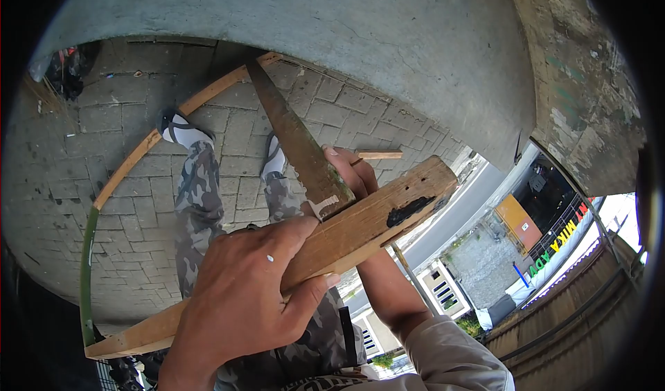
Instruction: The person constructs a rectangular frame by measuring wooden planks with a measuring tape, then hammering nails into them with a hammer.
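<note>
A frame of wooden pieces stands upright in front of me. Its near top beam (367,218) is bare wood with a black patch close to one end. My left hand (256,287) grips this beam, thumb on the near side and fingers over the far side. A darker brown board (294,135) with a ragged edge runs down from the beam toward the ground. My right hand (353,173) reaches behind the beam, its fingers curled at the board's upper end; the beam hides its palm. A green side piece (89,280) and a brown bottom strip (215,87) complete the outline.
Grey paving (138,218) lies below, with my shoe (185,131) against the bottom strip. A concrete wall (360,31) rises ahead. A small wood piece (381,154) is beyond my right hand. A black plastic bag (66,76) sits far left; a street (450,214) runs at right.
</note>
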A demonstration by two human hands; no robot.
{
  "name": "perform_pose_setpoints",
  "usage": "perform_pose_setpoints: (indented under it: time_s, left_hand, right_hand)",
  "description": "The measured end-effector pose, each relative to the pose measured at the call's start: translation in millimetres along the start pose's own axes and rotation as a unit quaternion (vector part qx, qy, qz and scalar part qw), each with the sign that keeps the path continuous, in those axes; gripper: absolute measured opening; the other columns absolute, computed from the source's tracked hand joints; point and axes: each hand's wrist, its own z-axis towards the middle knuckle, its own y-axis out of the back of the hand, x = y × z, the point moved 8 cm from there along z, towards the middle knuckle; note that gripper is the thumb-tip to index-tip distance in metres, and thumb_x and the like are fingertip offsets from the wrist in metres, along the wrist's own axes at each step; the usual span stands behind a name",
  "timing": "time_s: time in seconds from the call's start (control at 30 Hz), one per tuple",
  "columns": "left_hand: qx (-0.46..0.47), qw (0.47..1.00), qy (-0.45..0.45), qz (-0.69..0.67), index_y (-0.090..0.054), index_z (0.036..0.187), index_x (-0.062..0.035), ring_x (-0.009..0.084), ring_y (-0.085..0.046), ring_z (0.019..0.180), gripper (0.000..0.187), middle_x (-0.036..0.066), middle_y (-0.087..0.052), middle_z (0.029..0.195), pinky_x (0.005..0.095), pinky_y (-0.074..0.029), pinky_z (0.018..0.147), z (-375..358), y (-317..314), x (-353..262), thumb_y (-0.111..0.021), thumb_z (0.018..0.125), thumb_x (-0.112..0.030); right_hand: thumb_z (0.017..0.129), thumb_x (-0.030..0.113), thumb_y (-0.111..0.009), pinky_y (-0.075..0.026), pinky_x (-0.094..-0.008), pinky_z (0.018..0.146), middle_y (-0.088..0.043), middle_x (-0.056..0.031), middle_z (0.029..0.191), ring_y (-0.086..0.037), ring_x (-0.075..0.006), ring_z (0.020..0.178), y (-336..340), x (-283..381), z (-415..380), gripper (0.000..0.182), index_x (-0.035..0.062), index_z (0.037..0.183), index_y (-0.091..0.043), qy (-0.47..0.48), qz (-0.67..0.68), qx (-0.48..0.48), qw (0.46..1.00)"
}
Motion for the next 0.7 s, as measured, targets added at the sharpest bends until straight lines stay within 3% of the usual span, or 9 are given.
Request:
perform_pose_setpoints:
  time_s: [0.2, 0.33, 0.43, 0.53, 0.63, 0.7]
  left_hand:
    - [-0.033, 0.996, -0.068, 0.052, -0.066, 0.118, 0.0075, 0.0407, -0.073, 0.083, 0.054, 0.026, -0.073, 0.098, 0.0425, -0.055, 0.079, 1, 3, -11, -0.083, 0.080, -0.027]
    - [-0.032, 0.997, -0.060, 0.027, -0.066, 0.116, 0.0067, 0.0412, -0.071, 0.078, 0.051, 0.025, -0.072, 0.092, 0.0422, -0.054, 0.075, 2, -1, -6, -0.082, 0.080, -0.026]
    - [-0.020, 0.998, -0.052, 0.030, -0.067, 0.113, 0.0065, 0.0420, -0.070, 0.078, 0.049, 0.025, -0.071, 0.088, 0.0421, -0.054, 0.074, 4, -3, -7, -0.082, 0.080, -0.025]
    - [-0.035, 0.995, -0.085, 0.046, -0.066, 0.110, 0.0079, 0.0414, -0.070, 0.077, 0.047, 0.025, -0.069, 0.086, 0.0407, -0.054, 0.074, 5, 2, -13, -0.081, 0.080, -0.025]
    - [-0.038, 0.996, -0.061, 0.058, -0.068, 0.113, 0.0033, 0.0427, -0.069, 0.080, 0.043, 0.025, -0.071, 0.085, 0.0454, -0.053, 0.075, 3, 4, -17, -0.077, 0.081, -0.025]
    - [-0.037, 0.997, -0.030, 0.062, -0.069, 0.112, 0.0036, 0.0423, -0.070, 0.081, 0.043, 0.024, -0.071, 0.085, 0.0443, -0.053, 0.078, 0, -1, -21, -0.077, 0.081, -0.025]
  right_hand:
    - [0.087, 0.009, -0.074, -0.052, -0.0378, 0.094, -0.060, -0.0162, 0.129, -0.061, -0.0302, 0.115, 2, -1, 0, 0.061, 0.0081, 0.145, -0.054, 0.006, 0.001, 0.005, 1.000]
    - [0.090, 0.008, -0.071, -0.051, -0.0379, 0.096, -0.060, -0.0169, 0.129, -0.061, -0.0316, 0.115, 1, 0, -3, 0.058, 0.0075, 0.145, -0.054, 0.016, -0.026, -0.002, 1.000]
    - [0.088, 0.011, -0.074, -0.050, -0.0377, 0.098, -0.061, -0.0177, 0.130, -0.060, -0.0332, 0.118, 0, -6, -5, 0.062, 0.0056, 0.146, -0.052, -0.014, 0.055, 0.017, 0.998]
    - [0.085, 0.014, -0.076, -0.050, -0.0378, 0.098, -0.061, -0.0193, 0.132, -0.061, -0.0338, 0.116, 5, -15, -5, 0.065, 0.0035, 0.144, -0.053, -0.052, 0.074, 0.024, 0.996]
    - [0.083, 0.017, -0.075, -0.048, -0.0386, 0.101, -0.062, -0.0214, 0.133, -0.063, -0.0349, 0.115, 29, -16, -21, 0.065, 0.0020, 0.142, -0.054, -0.090, 0.047, 0.007, 0.995]
    - [0.084, 0.015, -0.069, -0.045, -0.0373, 0.105, -0.064, -0.0174, 0.130, -0.062, -0.0284, 0.118, 44, -35, -45, 0.059, -0.0031, 0.138, -0.054, -0.203, 0.213, -0.039, 0.955]
